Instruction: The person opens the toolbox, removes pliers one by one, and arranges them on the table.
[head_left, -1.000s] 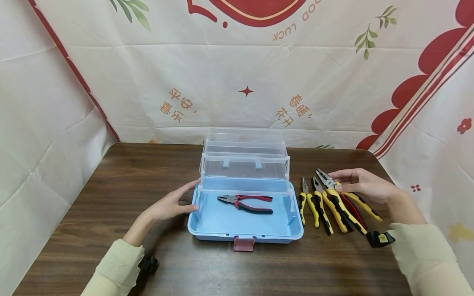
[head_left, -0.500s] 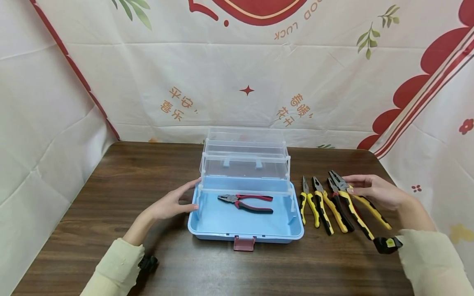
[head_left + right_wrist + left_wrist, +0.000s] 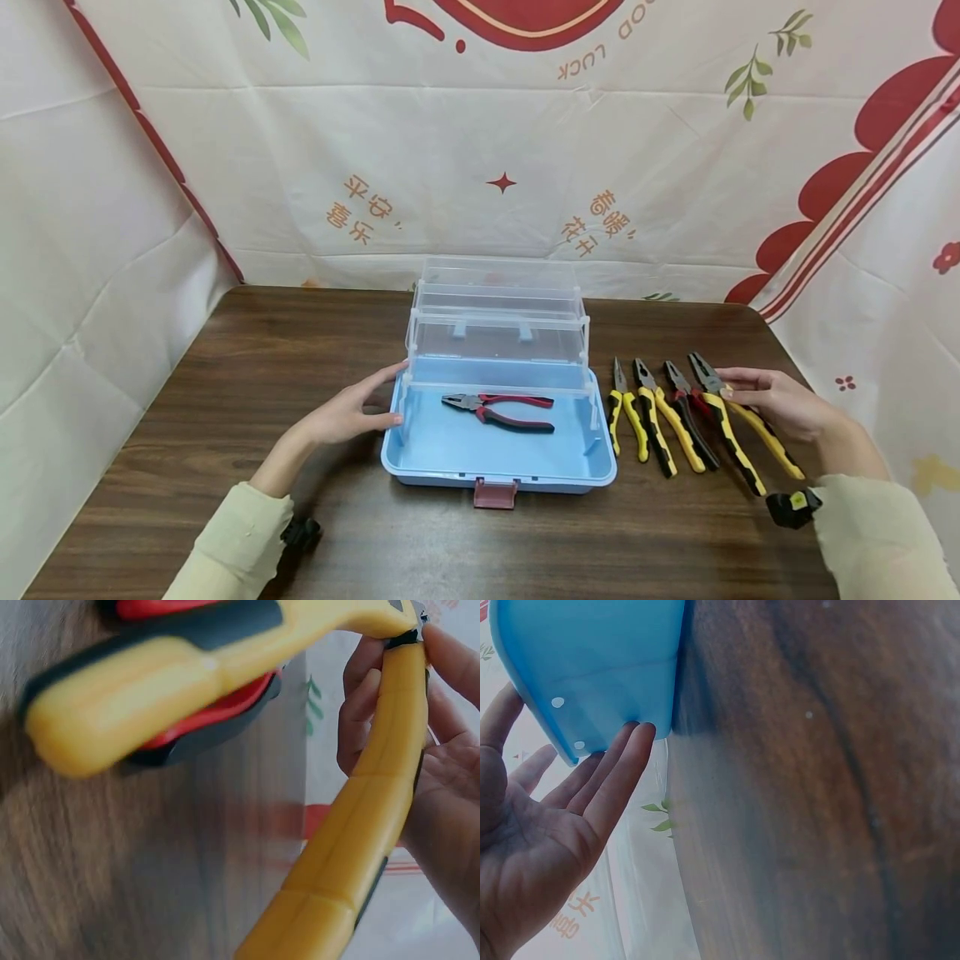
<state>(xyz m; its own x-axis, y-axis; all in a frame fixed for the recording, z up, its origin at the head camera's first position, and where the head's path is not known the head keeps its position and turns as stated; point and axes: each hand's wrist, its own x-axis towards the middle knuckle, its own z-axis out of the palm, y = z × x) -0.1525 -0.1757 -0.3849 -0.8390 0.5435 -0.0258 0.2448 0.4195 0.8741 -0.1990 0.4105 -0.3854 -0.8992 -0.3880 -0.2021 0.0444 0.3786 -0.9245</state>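
My left hand (image 3: 348,414) touches the left end of a light blue toolbox (image 3: 495,457), thumb over the rim; the left wrist view shows its nearly straight fingers (image 3: 619,776) against the outer wall. At the right, my right hand (image 3: 787,404) pinches yellow-and-black combination pliers (image 3: 731,440) near the pivot, their handles spread. Close beside them lie red-and-black pliers (image 3: 681,387). Further left are yellow-and-black combination pliers (image 3: 646,378) and long-nose pliers (image 3: 620,383). Another red-and-black pair of pliers (image 3: 516,422) lies inside the toolbox.
Clear plastic trays (image 3: 498,333) stand raised at the toolbox's back, and a dark red latch (image 3: 494,493) hangs at its front. Everything rests on a brown wooden table (image 3: 322,333) before a printed cloth backdrop (image 3: 480,133).
My right hand has moved right and toward me with the yellow-and-black pliers, uncovering the red-and-black pliers that they overlapped. My left hand has stayed at the toolbox.
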